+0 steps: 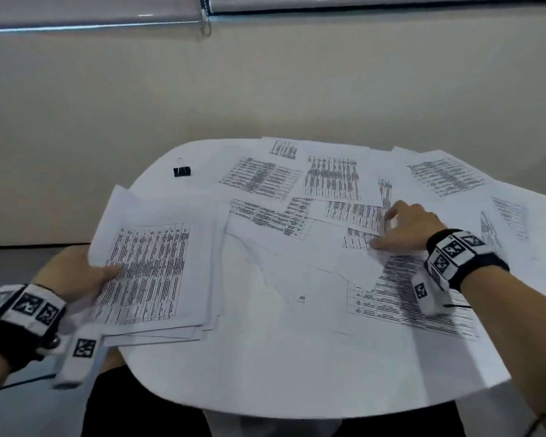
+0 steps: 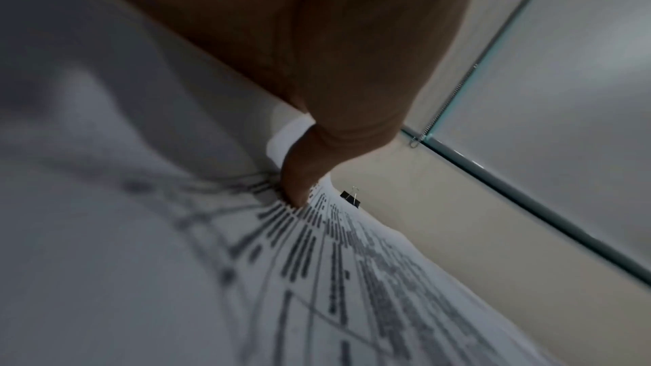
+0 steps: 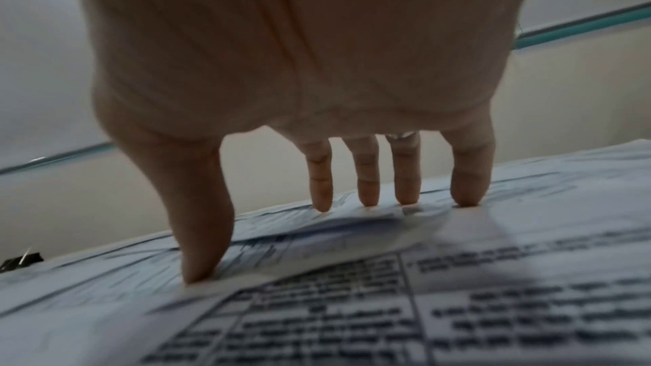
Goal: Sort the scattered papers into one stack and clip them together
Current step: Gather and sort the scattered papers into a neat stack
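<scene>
Hands come first. The left hand (image 1: 76, 275), at the lower left of the head view, grips a stack (image 1: 158, 269) of printed sheets by its left edge, thumb (image 2: 299, 177) on top of the top page and the other fingers hidden beneath. The stack is raised off the table (image 1: 281, 373) at its left side and overhangs the table's left rim; its sheets are not squared, their lower edges fanning out. The left wrist view shows the thumb pressed onto the printed table of the top sheet.

The right hand (image 1: 407, 228), right of centre in the head view, is spread, with fingers (image 3: 366, 177) nearly straight and their tips set down on loose papers (image 1: 353, 216); the thumb tip presses a sheet nearer the wrist. In the right wrist view a sheet bulges upward between thumb and fingers. The hand holds nothing within curled fingers.

Stack and right hand are well apart, with plain and printed sheets lying between them across the middle of the table. More loose papers overlap at varied angles toward the upper centre and upper right of the head view, some reaching past the table's far and right rims. One large printed sheet lies under the right wrist.

A black clip (image 1: 182, 171) sits on bare tabletop at the upper left of the table, apart from both hands and beyond the stack's far corner. It is also in the left wrist view past the thumb.

Behind the table stands a pale wall (image 1: 265, 89).
</scene>
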